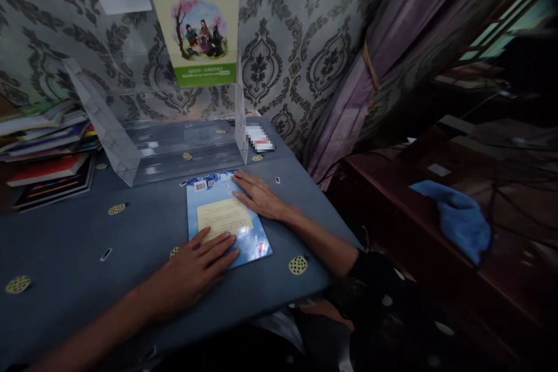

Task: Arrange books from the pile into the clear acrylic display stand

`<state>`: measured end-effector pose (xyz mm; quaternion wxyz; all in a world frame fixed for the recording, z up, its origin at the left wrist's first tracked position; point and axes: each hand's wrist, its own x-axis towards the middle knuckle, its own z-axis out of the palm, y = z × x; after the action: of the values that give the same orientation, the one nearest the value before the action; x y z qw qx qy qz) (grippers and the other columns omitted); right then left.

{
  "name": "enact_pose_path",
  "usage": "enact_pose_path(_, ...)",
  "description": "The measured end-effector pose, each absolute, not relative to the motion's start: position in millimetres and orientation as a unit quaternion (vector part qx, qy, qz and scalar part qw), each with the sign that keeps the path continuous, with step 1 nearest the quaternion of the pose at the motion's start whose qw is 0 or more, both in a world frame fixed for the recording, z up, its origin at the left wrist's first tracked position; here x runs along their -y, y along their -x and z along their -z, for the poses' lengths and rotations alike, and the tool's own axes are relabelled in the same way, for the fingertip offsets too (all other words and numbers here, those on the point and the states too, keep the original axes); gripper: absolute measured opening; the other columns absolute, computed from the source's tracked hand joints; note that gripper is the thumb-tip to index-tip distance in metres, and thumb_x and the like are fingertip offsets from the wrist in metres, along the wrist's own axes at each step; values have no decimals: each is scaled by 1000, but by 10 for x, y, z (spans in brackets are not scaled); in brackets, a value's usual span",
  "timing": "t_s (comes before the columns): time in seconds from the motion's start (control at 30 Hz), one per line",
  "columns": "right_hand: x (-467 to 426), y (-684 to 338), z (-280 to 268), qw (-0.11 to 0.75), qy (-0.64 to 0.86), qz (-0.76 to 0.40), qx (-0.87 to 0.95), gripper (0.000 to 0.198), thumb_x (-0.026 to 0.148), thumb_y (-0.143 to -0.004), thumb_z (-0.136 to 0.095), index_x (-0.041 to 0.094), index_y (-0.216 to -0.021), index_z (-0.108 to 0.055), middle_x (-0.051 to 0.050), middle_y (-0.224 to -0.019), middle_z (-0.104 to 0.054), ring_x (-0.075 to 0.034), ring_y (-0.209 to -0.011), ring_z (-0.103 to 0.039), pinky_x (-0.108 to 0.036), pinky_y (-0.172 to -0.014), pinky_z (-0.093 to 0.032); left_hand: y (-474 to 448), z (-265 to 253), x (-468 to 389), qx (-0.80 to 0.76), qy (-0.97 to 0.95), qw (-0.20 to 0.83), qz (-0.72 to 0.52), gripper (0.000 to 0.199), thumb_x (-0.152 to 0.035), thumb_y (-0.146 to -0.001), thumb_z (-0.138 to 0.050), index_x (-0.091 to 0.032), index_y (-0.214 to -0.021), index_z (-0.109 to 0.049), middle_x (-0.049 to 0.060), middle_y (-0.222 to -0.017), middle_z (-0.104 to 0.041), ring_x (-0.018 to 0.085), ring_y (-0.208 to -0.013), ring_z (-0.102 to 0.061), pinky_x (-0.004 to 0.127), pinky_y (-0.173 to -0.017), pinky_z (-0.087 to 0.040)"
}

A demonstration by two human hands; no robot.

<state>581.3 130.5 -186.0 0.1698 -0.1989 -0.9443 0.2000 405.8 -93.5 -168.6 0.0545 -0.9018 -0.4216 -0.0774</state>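
Observation:
A blue paperback book [255, 242] lies closed and back cover up, with a barcode at its top left and a pale text panel in the middle. Across its lower left part rests my left hand [197, 264], fingers stretched and slightly spread. My right hand [264, 196] lies flat along the upper right edge, its fingertips on the cover. Both palms face down, and neither hand grips anything. Beyond the book stands a clear plastic stand [110, 128], with a cream and green book [203, 29] upright above it.
The blue-grey tablecloth [65, 290] has a pineapple print. A stack of books [47, 157] sits at the left. Behind the stand is a patterned wall [283, 29]; a purple curtain [349, 104] hangs at the right. A blue cloth [462, 221] lies on a dark red surface.

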Motion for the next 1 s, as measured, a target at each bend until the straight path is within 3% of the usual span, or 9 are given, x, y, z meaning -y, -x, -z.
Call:
enact_pose_path(0.1,-1305,-5822,1871,169,196,-202,945,59,52,-104,-33,15,-149,-44,-15,-158,-39,-26,-150,-30,-50,-121,-30,-3843,1605,1182,381,919,76,63,54,-6,-99,-35,-15,-153,-35,8,-152,-49,21,-148,-33,47,-126,-11)
enact_pose_path(0.23,-1310,-5820,1880,163,202,-203,944,60,53,-104,-32,16,-148,-45,-15,-158,-38,-26,-150,-30,-50,-121,-30,-3635,1524,1408,369,926,73,36,58,-5,-98,-35,-13,-155,-30,7,-152,-49,20,-149,-32,45,-127,-7)
enact_pose_path(0.5,-1281,-5798,1864,161,213,-198,943,56,48,-104,-37,14,-147,-45,-15,-158,-39,-26,-150,-31,-50,-121,-30,-3998,1502,1080,352,934,47,47,50,-29,-105,-43,-11,-152,-36,12,-145,-55,23,-137,-50,44,-124,-23)
enact_pose_path(0.63,-1274,-5801,1866,163,212,-197,943,54,47,-103,-39,18,-148,-44,-12,-159,-39,-25,-150,-29,-50,-121,-30,-4372,1538,779,348,936,20,40,51,-39,-105,-39,-10,-147,-43,16,-149,-50,26,-142,-45,46,-122,-26)
enact_pose_path(0.83,-1282,-5811,1858,167,210,-204,942,56,50,-103,-38,17,-148,-45,-13,-159,-39,-25,-150,-30,-48,-122,-29,-4620,1594,576,343,939,0,24,52,-37,-105,-39,-9,-148,-42,17,-151,-47,28,-144,-40,46,-121,-27)
enact_pose_path(1.0,-1192,-5823,1848,155,218,-179,947,55,44,-103,-42,11,-147,-45,-18,-158,-38,-28,-150,-28,-51,-122,-27,-4416,1638,763,371,928,-6,28,52,-28,-104,-44,-15,-153,-35,13,-157,-41,28,-147,-36,49,-121,-27)
